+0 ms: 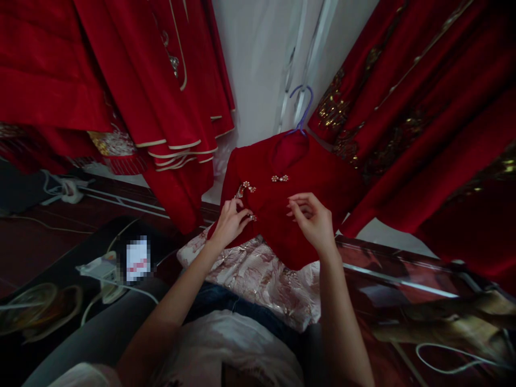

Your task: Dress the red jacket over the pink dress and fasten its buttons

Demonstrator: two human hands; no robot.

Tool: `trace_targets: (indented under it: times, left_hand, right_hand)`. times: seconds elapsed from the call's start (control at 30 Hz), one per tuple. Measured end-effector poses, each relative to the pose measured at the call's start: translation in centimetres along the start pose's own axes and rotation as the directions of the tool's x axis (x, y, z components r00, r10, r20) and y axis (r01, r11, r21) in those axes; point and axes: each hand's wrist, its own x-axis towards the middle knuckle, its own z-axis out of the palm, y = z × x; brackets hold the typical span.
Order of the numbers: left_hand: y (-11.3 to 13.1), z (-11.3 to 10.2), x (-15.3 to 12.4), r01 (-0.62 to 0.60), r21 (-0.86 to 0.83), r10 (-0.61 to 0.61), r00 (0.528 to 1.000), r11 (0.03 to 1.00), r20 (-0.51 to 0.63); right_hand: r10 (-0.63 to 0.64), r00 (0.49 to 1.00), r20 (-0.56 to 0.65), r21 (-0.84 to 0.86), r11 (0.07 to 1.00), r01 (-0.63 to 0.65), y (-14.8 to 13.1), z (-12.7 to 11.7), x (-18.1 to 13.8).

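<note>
A short red jacket [268, 209] on a purple hanger [305, 107] lies spread across my lap. Jewelled flower trim [246, 186] runs down its left front, and a small beaded clasp [280, 178] sits below the neckline. My left hand [230, 223] grips the cloth beside the trim, thumb and fingers curled around a small beaded piece [252, 217]. Above the right part of the jacket, my right hand [312, 220] is raised with thumb and fingertips pinched together. Whatever is between them is too fine to make out.
A pale pink brocade cloth [258, 269] lies under the jacket. Red garments [161, 80] hang at left, and more with gold embroidery [403, 118] at right. A power strip [110, 277] with cables and a lit, blurred-out screen [137, 259] are at left. A white cable [447, 357] loops at lower right.
</note>
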Motion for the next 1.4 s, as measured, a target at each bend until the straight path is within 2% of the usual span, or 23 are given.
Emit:
trace_targets:
  times: [0.2,0.33,0.43,0.53,0.67,0.77,0.93,1.07,1.27,1.4]
  left_hand:
    - [-0.6,-0.7,1.6,-0.174,-0.013,0.175,0.981,0.985,0.083]
    - [-1.0,-1.3,2.8,-0.331,-0.029,0.33,0.925,0.943,0.19]
    - [-1.5,-1.6,3.4,-0.4,-0.024,0.395,0.891,0.916,0.222]
    - [-1.9,-2.0,4.3,-0.385,-0.055,0.387,0.896,0.921,0.216]
    - [-2.6,-2.9,6.6,-0.214,-0.022,0.215,0.971,0.977,0.103]
    - [-3.6,-3.4,8.9,-0.194,0.027,0.191,0.976,0.981,0.104]
    - [-5.0,-4.1,11.9,-0.345,-0.045,0.344,0.903,0.938,0.258]
    - [-5.0,-4.8,13.3,-0.403,-0.047,0.392,0.846,0.914,0.361]
    - [-4.2,-4.8,14.1,-0.477,-0.098,0.474,0.786,0.873,0.396]
    - [-4.2,-4.1,15.2,-0.518,-0.02,0.477,0.771,0.855,0.423]
  right_hand:
    - [0.005,1.0,0.005,-0.006,1.0,-0.005,0.1,-1.3,0.1]
    - [0.006,0.999,-0.041,-0.002,1.0,-0.006,0.5,-2.1,0.2]
    - [0.016,0.998,-0.059,-0.014,1.0,-0.017,0.8,-2.7,0.3]
    - [0.026,0.997,-0.071,-0.024,0.999,-0.028,0.9,-3.1,0.3]
    - [0.031,0.997,-0.069,-0.012,0.999,-0.032,0.6,-3.4,0.3]
    - [0.031,0.999,-0.043,-0.01,0.999,-0.032,0.3,-3.5,0.2]
    - [0.039,0.999,-0.007,-0.006,0.999,-0.04,0.3,-3.6,0.2]
    - [0.044,0.999,-0.011,-0.013,0.999,-0.044,0.6,-3.8,0.2]
    - [0.055,0.998,-0.014,-0.025,0.998,-0.055,0.8,-4.0,0.3]
    - [0.06,0.998,-0.01,-0.028,0.998,-0.06,0.9,-4.0,0.2]
